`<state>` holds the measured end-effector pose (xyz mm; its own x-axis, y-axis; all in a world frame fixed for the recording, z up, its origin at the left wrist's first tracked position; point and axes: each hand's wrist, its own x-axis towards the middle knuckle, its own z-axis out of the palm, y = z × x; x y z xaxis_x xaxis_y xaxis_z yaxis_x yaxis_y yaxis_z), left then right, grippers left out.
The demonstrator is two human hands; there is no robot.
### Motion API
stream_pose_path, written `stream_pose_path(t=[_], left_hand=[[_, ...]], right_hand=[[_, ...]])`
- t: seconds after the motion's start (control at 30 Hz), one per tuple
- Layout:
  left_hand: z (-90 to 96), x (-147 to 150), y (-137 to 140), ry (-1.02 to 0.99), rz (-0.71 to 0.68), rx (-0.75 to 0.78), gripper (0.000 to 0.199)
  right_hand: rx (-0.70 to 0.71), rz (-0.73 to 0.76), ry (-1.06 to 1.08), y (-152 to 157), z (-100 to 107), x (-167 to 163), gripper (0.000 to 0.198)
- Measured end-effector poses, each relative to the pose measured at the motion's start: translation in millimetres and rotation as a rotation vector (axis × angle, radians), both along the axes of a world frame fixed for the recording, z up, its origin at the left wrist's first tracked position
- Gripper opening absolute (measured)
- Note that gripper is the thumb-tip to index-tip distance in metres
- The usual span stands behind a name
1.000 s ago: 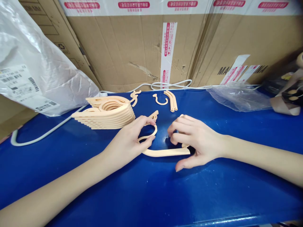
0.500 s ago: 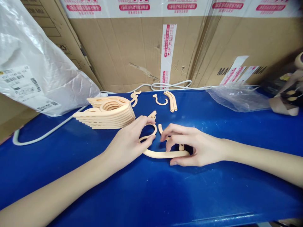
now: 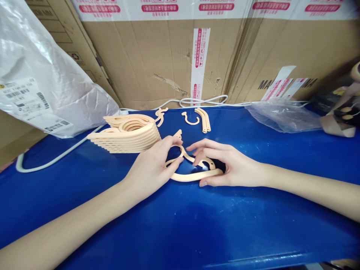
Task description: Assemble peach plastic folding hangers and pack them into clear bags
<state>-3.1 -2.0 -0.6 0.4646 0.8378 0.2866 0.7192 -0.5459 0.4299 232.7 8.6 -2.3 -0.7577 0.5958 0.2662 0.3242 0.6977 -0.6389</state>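
Observation:
A beige plastic clothes hanger lies between my two hands on the blue tabletop. My left hand pinches its left side, thumb and fingers around the ring-shaped part. At its right end my right hand is curled, thumb along the near bar and fingers over the far side. The palm and fingers of each hand hide parts of the hanger. Behind my left hand rises a neat stack of beige hangers.
Loose beige hooks, a single hook and curved bars lie farther back. A white cable, a clear plastic bag, a white parcel bag and cardboard boxes border the blue table.
My right hand has moved slightly away from me with the right side of the hanger. The gap between the hanger's far pieces has closed. My left hand has barely shifted.

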Motion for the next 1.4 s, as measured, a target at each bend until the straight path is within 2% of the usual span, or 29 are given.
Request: stream_pose_path(t=[0.13,0.4,0.7,0.83,0.97,1.17,1.33,1.4], left_hand=[[0.2,0.4,-0.1,0.005,0.042,-0.007,0.026],[-3.8,-1.3,1.2,-0.041,0.046,-0.003,0.022],[-4.8,-2.0,3.1,-0.016,0.052,0.038,0.021],[-5.9,-2.1,3.8,-0.029,0.039,0.049,0.021],[-7.3,-3.3,3.8,-0.047,0.013,0.049,0.021],[-6.2,-4.9,2.1,-0.093,-0.077,0.049,0.027],[-5.4,-4.6,5.1,-0.052,-0.122,0.169,0.032],[-6.9,-4.7,7.2,-0.035,-0.120,0.172,0.030]], right_hand=[[0.078,-0.047,-0.035,1.7,1.7,-1.7,0.031],[0.102,0.098,-0.048,1.1,2.8,-0.9,0.019],[0.113,0.139,-0.037,-0.5,1.5,-0.9,0.014],[0.122,0.161,-0.023,-0.6,1.8,-0.6,0.016],[0.131,0.177,0.006,-0.5,0.7,-0.4,0.027],[0.217,0.065,-0.019,0.7,-0.8,0.6,0.027],[0.314,-0.100,-0.022,2.9,-4.4,0.1,0.021],[0.352,-0.178,-0.038,2.7,-6.5,-0.4,0.016]])
